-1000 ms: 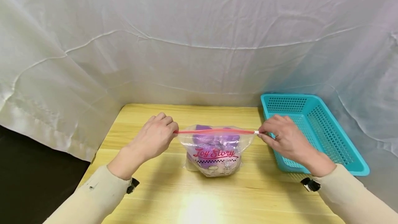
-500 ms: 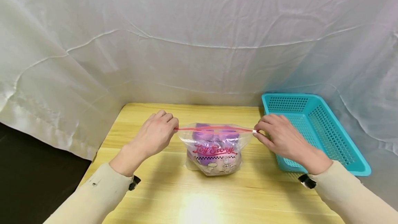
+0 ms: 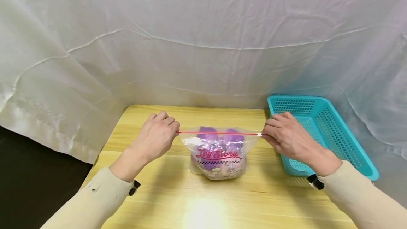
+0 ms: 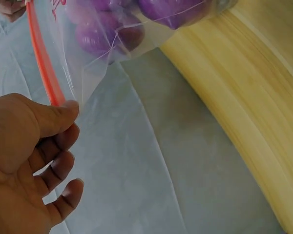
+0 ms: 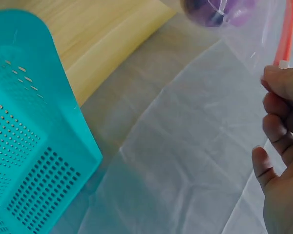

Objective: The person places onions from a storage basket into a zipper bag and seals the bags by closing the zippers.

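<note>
A clear zip bag [image 3: 219,154] with red "Toy Story" lettering stands on the table between my hands. Several shiny purple onions [image 4: 105,36] show through its plastic. My left hand [image 3: 157,135] pinches the left end of the bag's red zip strip [image 3: 219,133] between thumb and index finger; its other fingers curl loosely in the left wrist view. At the opposite end, my right hand [image 3: 287,139] pinches the bag's corner by the white slider [image 3: 259,134]. Pulled straight between both hands, the strip runs level above the onions.
A turquoise perforated basket [image 3: 341,130] stands at the right, partly behind my right hand and forearm. The wooden table [image 3: 159,200] ends at the back against a pale hanging cloth [image 3: 203,45]. A dark area [image 3: 35,183] lies beyond the table's left side.
The zip strip looked slack, with its two edges apart, half a second ago; now it is one straight, taut line. My left hand has shifted slightly left, and my right hand slightly right.
</note>
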Available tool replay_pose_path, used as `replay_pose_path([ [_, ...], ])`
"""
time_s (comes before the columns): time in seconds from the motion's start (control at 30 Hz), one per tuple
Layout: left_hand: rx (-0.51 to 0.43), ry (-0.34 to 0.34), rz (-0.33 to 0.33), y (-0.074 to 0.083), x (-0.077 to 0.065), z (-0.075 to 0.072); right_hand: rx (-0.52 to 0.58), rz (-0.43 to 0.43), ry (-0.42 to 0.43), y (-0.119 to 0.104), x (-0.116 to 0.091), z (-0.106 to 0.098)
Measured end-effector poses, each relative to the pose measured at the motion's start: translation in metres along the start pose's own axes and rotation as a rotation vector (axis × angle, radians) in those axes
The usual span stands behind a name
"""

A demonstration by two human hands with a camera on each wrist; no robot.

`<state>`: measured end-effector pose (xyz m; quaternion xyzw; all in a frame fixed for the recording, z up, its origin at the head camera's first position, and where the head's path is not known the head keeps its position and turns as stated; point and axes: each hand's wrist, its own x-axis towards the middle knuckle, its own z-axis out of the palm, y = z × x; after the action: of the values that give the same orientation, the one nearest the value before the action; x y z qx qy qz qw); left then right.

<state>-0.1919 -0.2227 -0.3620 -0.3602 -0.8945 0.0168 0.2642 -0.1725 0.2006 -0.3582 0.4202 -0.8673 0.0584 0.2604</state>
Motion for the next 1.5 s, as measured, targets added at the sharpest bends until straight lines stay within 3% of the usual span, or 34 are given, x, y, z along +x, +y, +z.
replay_pose_path([
  [0.3,0.034,0.125,-0.002,0.000,-0.004,-0.002,-0.018,0.003,0.096,-0.005,0.002,0.007],
  [0.53,0.039,0.150,0.027,-0.001,-0.006,0.006,-0.071,-0.009,0.115,-0.007,-0.003,0.016],
  [0.73,0.033,0.171,0.027,-0.001,-0.012,0.014,0.028,0.153,0.099,-0.011,-0.018,0.016],
  [0.83,0.030,0.180,0.025,-0.001,-0.015,0.018,0.117,0.296,0.093,-0.015,-0.023,0.012],
  [0.93,0.025,0.183,0.022,-0.001,-0.017,0.019,0.341,0.591,0.043,-0.019,-0.022,0.004],
  [1.07,0.016,0.179,0.015,-0.001,-0.019,0.020,0.888,1.023,-0.037,-0.014,-0.012,-0.008],
  [1.13,0.012,0.180,0.014,-0.001,-0.020,0.019,1.161,1.169,-0.078,-0.010,-0.008,-0.011],
  [1.27,0.000,0.201,0.023,-0.001,-0.019,0.019,1.471,1.319,-0.157,-0.009,-0.005,-0.009],
  [1.4,-0.012,0.217,0.026,-0.001,-0.020,0.021,1.598,1.364,-0.188,-0.014,0.001,-0.002],
  [1.5,-0.017,0.221,0.024,-0.001,-0.021,0.023,1.674,1.371,-0.150,-0.016,0.005,0.003],
])
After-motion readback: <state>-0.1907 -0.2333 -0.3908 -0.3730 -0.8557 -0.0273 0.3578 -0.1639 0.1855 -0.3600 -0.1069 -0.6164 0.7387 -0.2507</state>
